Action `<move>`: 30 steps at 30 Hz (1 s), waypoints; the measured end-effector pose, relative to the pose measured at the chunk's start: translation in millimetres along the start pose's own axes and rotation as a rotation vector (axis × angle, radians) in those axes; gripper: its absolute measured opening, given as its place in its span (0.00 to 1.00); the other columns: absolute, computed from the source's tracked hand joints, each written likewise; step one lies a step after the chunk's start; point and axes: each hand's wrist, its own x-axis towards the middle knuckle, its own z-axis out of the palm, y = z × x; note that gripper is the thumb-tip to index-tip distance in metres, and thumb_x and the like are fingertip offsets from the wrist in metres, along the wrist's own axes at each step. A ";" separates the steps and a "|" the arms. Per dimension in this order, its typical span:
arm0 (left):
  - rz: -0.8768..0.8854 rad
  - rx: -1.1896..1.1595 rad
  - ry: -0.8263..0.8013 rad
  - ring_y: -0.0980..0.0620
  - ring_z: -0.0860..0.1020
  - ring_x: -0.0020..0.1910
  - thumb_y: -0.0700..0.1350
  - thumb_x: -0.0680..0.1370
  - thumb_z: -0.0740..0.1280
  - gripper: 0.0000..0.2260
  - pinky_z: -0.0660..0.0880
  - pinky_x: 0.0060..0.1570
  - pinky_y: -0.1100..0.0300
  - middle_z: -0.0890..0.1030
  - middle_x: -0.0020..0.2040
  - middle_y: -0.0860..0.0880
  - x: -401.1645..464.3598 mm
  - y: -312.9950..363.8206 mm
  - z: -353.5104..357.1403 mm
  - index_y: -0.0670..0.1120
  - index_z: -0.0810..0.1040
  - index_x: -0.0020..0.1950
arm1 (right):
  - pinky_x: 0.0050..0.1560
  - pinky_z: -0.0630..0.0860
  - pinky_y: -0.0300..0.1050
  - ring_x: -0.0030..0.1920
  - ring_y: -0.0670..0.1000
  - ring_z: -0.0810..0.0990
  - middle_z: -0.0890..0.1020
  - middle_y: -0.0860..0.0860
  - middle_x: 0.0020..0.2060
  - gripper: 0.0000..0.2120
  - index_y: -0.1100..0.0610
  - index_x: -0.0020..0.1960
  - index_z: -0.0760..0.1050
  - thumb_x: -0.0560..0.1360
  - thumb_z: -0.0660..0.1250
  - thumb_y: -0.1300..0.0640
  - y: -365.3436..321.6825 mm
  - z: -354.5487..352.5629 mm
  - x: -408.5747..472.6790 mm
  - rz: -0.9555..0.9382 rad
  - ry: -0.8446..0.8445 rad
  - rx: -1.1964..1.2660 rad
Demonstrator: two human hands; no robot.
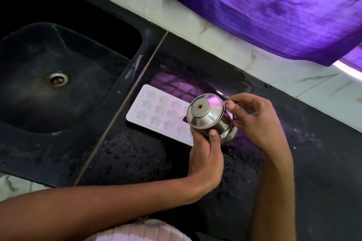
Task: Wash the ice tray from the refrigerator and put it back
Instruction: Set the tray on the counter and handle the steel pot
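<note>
A pale pink ice tray (154, 110) with star-shaped cells lies flat on the black counter, just right of the sink. Its near right end is hidden behind a steel jug (205, 115). The jug is tipped on its side above the tray, its base turned toward me. My left hand (205, 148) grips the jug's body from below. My right hand (252, 121) pinches the jug's handle on its right side. Whether the cells hold water I cannot tell.
A black sink (58, 76) with a round drain (56, 79) fills the left. The black counter (137, 162) in front of the tray is wet with drops. A purple curtain (274, 10) hangs over the white tiled wall behind.
</note>
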 end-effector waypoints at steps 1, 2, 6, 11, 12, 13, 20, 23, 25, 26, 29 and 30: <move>0.001 0.000 -0.005 0.54 0.65 0.71 0.55 0.81 0.49 0.26 0.61 0.68 0.59 0.63 0.75 0.54 -0.6 0.5 0.0 0.57 0.42 0.76 | 0.45 0.79 0.60 0.36 0.50 0.82 0.83 0.47 0.39 0.01 0.47 0.45 0.80 0.74 0.69 0.52 -0.4 -0.3 -0.2 0.001 0.001 0.002; 0.007 -0.004 -0.010 0.54 0.65 0.71 0.55 0.81 0.49 0.26 0.61 0.68 0.60 0.63 0.74 0.55 -1.2 1.4 -0.3 0.57 0.41 0.76 | 0.46 0.79 0.60 0.36 0.50 0.82 0.83 0.47 0.39 0.01 0.47 0.45 0.80 0.73 0.69 0.52 -0.7 -0.8 -0.6 0.004 0.001 0.004; 0.032 -0.013 -0.016 0.55 0.66 0.70 0.59 0.79 0.48 0.27 0.62 0.67 0.61 0.64 0.74 0.55 -2.6 3.3 -0.2 0.58 0.42 0.76 | 0.46 0.80 0.60 0.38 0.51 0.83 0.83 0.46 0.40 0.02 0.46 0.45 0.80 0.73 0.69 0.51 -3.1 -2.7 -3.5 0.009 0.005 0.024; 0.101 0.010 0.010 0.56 0.67 0.69 0.67 0.72 0.46 0.34 0.64 0.70 0.54 0.66 0.73 0.56 -0.9 1.8 1.1 0.60 0.43 0.76 | 0.43 0.81 0.59 0.37 0.50 0.80 0.83 0.49 0.38 0.02 0.50 0.45 0.80 0.74 0.69 0.56 -9.2 -6.3 -8.8 0.006 0.041 0.157; 0.117 0.012 0.016 0.56 0.68 0.69 0.68 0.71 0.46 0.34 0.64 0.69 0.53 0.67 0.72 0.56 -0.5 1.7 1.0 0.60 0.44 0.76 | 0.42 0.80 0.57 0.36 0.47 0.79 0.82 0.49 0.37 0.04 0.49 0.44 0.80 0.74 0.69 0.57 -9.8 -7.0 -9.9 0.003 0.049 0.180; 0.133 0.011 0.025 0.56 0.68 0.69 0.68 0.71 0.46 0.35 0.64 0.69 0.53 0.67 0.72 0.56 0.0 2.0 1.0 0.60 0.44 0.76 | 0.42 0.80 0.56 0.36 0.46 0.78 0.82 0.48 0.36 0.05 0.49 0.43 0.79 0.74 0.69 0.58 -10.6 -7.6 -10.7 -0.001 0.051 0.198; 0.226 0.036 0.103 0.57 0.68 0.69 0.65 0.74 0.48 0.33 0.65 0.68 0.51 0.66 0.73 0.56 3.7 9.0 -2.2 0.58 0.45 0.77 | 0.42 0.81 0.54 0.38 0.48 0.78 0.81 0.56 0.41 0.05 0.52 0.45 0.79 0.76 0.66 0.60 -13.5 -6.7 -10.3 -0.007 0.084 0.264; 0.255 0.038 0.140 0.57 0.68 0.68 0.64 0.75 0.48 0.32 0.67 0.67 0.51 0.66 0.73 0.56 8.9 12.0 -4.7 0.55 0.48 0.77 | 0.40 0.81 0.49 0.38 0.47 0.78 0.81 0.54 0.41 0.05 0.52 0.46 0.79 0.77 0.66 0.59 -14.6 -3.3 -7.4 -0.013 0.108 0.260; 0.257 0.038 0.159 0.55 0.69 0.68 0.64 0.75 0.48 0.32 0.67 0.67 0.50 0.67 0.72 0.54 14.0 13.7 -6.4 0.54 0.49 0.77 | 0.39 0.81 0.45 0.37 0.45 0.77 0.81 0.54 0.40 0.06 0.51 0.46 0.79 0.77 0.66 0.60 -15.7 -0.3 -4.4 -0.011 0.121 0.282; 0.255 0.038 0.169 0.55 0.69 0.68 0.64 0.75 0.48 0.32 0.67 0.67 0.50 0.67 0.72 0.54 16.5 14.9 -7.6 0.53 0.49 0.77 | 0.38 0.81 0.43 0.35 0.44 0.76 0.80 0.53 0.38 0.06 0.51 0.45 0.79 0.77 0.66 0.61 -16.6 1.5 -2.7 -0.010 0.127 0.298; 0.239 0.034 0.185 0.55 0.70 0.68 0.62 0.76 0.49 0.30 0.68 0.66 0.49 0.68 0.72 0.55 26.2 17.2 -12.5 0.55 0.51 0.77 | 0.35 0.79 0.39 0.32 0.41 0.74 0.80 0.53 0.37 0.07 0.50 0.44 0.79 0.76 0.66 0.61 -19.6 7.6 3.1 -0.012 0.139 0.320; 0.225 0.032 0.187 0.55 0.70 0.67 0.61 0.76 0.49 0.29 0.68 0.66 0.49 0.69 0.71 0.55 29.7 17.5 -14.4 0.55 0.52 0.76 | 0.35 0.78 0.39 0.32 0.41 0.74 0.80 0.55 0.38 0.07 0.51 0.44 0.79 0.76 0.66 0.61 -20.0 9.8 5.7 -0.016 0.137 0.312</move>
